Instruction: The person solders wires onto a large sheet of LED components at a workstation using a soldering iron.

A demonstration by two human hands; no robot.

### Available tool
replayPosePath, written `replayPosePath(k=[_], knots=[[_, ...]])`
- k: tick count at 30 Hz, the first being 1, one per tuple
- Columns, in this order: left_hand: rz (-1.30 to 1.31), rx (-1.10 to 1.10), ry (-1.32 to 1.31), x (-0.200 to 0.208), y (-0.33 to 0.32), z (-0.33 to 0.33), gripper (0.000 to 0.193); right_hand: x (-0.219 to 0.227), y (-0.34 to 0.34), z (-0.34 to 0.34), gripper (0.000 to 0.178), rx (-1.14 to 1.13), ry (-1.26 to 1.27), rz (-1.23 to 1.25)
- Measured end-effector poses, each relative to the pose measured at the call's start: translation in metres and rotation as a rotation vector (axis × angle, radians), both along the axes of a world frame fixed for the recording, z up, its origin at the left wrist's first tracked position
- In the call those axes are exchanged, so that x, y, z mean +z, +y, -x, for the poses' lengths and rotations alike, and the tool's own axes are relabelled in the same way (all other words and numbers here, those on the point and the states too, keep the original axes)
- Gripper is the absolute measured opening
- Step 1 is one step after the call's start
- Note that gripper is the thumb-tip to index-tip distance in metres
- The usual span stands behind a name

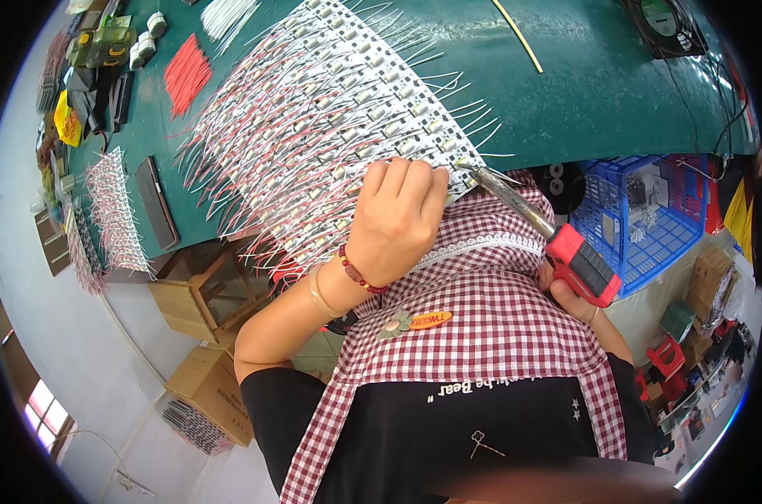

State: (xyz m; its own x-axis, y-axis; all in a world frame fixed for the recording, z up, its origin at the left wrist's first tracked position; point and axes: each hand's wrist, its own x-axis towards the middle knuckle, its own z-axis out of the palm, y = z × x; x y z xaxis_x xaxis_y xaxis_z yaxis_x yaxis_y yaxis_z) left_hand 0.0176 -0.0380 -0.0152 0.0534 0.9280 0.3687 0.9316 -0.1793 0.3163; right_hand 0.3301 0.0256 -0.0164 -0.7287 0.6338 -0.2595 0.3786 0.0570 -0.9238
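My right hand (568, 298) is wrapped round the red and black handle of a soldering iron (524, 208). The iron's metal tip meets the near right corner of a large panel of white circuit boards (415, 105). Rows of small pale components cover this panel, with many thin red and white wires sticking out of it. Over the panel's near edge, my left hand (400, 214) is closed, knuckles up. Its fingertips are turned under, close to the iron's tip, so whatever they pinch is hidden.
Bundles of red wires (188, 76) and white wires (227, 18) lie on the green table (583, 109). A smaller wired panel (116, 210) and a dark phone-like slab (156, 202) rest at the left. A black fan (662, 27) stands far right; a blue basket (650, 214) sits below the table edge.
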Motion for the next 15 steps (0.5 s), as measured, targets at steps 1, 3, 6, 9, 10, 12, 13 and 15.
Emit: replayPosePath(k=[1, 3, 6, 9, 10, 12, 13, 15], knots=[[-0.008, 0.008, 0.018, 0.001, 0.000, 0.000, 0.021, 0.000, 0.000, 0.000, 0.027, 0.001, 0.003, 0.001], [-0.016, 0.016, 0.035, 0.004, 0.000, 0.000, 0.021, 0.001, 0.001, 0.000, 0.027, 0.001, 0.007, 0.008], [0.016, 0.057, 0.098, 0.012, -0.004, 0.005, 0.022, 0.003, 0.001, 0.002, 0.027, -0.007, 0.019, 0.006], [-0.043, 0.159, 0.106, 0.025, -0.011, 0.008, 0.022, 0.003, 0.000, 0.000, 0.027, -0.035, 0.025, 0.010], [-0.109, 0.244, 0.088, 0.030, -0.014, 0.007, 0.024, 0.003, -0.001, 0.000, 0.027, -0.077, 0.052, 0.028], [-0.249, 0.364, 0.072, 0.036, -0.018, 0.003, 0.026, 0.002, -0.004, -0.002, 0.027, -0.101, 0.072, 0.116], [-0.261, 0.347, 0.081, 0.037, -0.018, 0.000, 0.026, 0.001, -0.005, -0.003, 0.027, -0.143, 0.130, 0.211], [-0.250, 0.351, -0.094, 0.034, -0.019, -0.014, 0.032, -0.001, -0.006, -0.005, 0.028, -0.136, 0.137, 0.197]])
